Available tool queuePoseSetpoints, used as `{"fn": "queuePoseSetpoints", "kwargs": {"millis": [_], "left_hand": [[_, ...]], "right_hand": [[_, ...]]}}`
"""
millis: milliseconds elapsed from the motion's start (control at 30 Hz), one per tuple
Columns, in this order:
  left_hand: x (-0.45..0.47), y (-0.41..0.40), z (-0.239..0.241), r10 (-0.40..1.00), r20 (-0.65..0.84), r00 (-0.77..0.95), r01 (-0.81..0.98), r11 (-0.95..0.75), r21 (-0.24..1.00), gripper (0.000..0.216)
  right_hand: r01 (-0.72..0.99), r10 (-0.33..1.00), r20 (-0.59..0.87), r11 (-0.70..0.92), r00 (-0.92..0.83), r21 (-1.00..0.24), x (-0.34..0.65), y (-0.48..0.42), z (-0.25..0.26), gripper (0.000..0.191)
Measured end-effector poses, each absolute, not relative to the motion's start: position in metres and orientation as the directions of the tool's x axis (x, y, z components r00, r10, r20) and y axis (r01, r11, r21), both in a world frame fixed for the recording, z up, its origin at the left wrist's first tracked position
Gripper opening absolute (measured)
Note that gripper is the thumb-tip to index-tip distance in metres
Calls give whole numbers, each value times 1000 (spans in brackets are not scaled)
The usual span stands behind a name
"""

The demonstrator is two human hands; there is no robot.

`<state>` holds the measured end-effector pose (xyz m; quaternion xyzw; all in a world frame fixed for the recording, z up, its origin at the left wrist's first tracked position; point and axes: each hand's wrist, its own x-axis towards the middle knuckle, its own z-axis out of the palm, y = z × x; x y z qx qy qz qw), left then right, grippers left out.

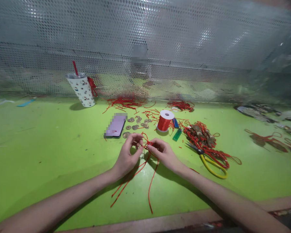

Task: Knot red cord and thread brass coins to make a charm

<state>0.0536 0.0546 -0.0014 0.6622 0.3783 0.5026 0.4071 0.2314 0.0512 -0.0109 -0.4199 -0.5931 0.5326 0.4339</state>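
Between my hands is a knotted red cord (149, 143), with a small loop rising at the top and several loose ends hanging toward the table's front. My left hand (131, 152) pinches it from the left with thumb and fingertips. From the right, my right hand (163, 152) pinches the same cord close to the knot. The fingertips nearly meet, and the knot is partly covered by them. Just beyond my hands lie loose round coins with holes (135, 127). A spool of red cord (164, 123) stands upright behind my right hand.
Right of my hands are scissors (213, 165) with yellow and red handles, a heap of corded coins (201, 134) and a green lighter (177, 134). A phone (116, 126) lies left of the coins. Farther back stand a tumbler (83, 90) and red cord piles (126, 103) before a perforated metal panel (106, 64).
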Motion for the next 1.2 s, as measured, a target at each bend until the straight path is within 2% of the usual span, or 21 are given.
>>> {"fn": "queuePoseSetpoints", "kwargs": {"millis": [167, 367, 433, 567, 667, 767, 933, 1000, 1200], "left_hand": [[48, 58, 6, 947, 274, 167, 78, -290, 954, 17], [50, 60, 8, 919, 341, 199, 183, -377, 908, 30], [53, 59, 10, 941, 266, 210, 145, -299, 943, 27], [50, 57, 20, 982, -7, 191, -37, 15, 999, 25], [35, 56, 24, 970, -98, 223, -38, 109, 993, 24], [13, 54, 23, 942, -83, 324, 85, 58, 995, 23], [-26, 43, 23, 958, 7, 285, 402, -126, 907, 23], [-40, 37, 25, 958, 48, 283, 521, -195, 831, 25], [-66, 19, 24, 952, 143, 269, 821, -305, 482, 30]], "right_hand": [[57, 976, 72, 86, -206, -995, 233, 56, -13, 32], [50, 977, 88, 99, -196, -994, 234, 57, -12, 32], [52, 973, 100, 113, -207, -992, 234, 56, -12, 31], [64, 969, 111, 128, -222, -990, 234, 55, -10, 30], [78, 960, 113, 137, -257, -987, 233, 53, -8, 30], [106, 956, 110, 144, -271, -984, 233, 52, -6, 29], [135, 968, 97, 131, -233, -982, 238, 55, -5, 28], [137, 967, 93, 128, -236, -982, 240, 56, -5, 28], [165, 977, 81, 115, -200, -979, 244, 60, -4, 28]]}}
